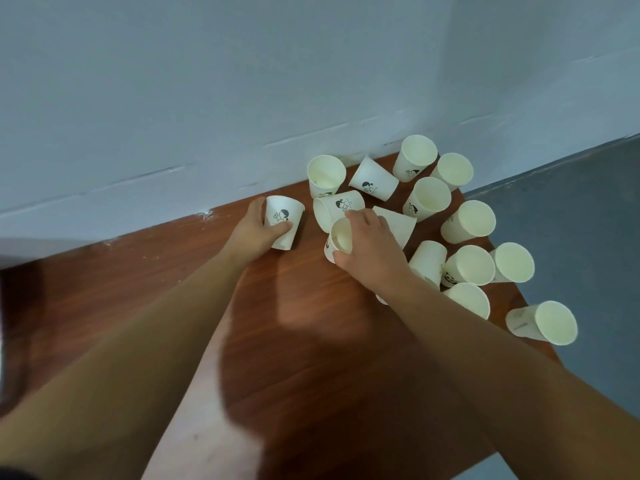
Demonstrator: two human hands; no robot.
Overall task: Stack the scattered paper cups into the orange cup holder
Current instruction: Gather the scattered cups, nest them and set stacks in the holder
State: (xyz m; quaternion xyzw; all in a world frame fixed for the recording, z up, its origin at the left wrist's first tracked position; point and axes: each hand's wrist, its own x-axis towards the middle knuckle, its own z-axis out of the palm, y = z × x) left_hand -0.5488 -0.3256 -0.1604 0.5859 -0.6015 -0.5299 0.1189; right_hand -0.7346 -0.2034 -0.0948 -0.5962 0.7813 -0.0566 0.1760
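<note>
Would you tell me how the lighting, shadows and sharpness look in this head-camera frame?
Head view: soft, even light, no harsh glare; the arms throw a dark shadow on the table; the wide-angle lens bows the wall line; focus is slightly soft, though the print on the cup in the left hand is readable.

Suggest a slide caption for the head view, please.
Left hand grips one paper cup, right hand another cup, amid cups scattered on a wooden table.

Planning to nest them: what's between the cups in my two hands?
Head view: bare table, with a tipped cup just behind the gap.
</note>
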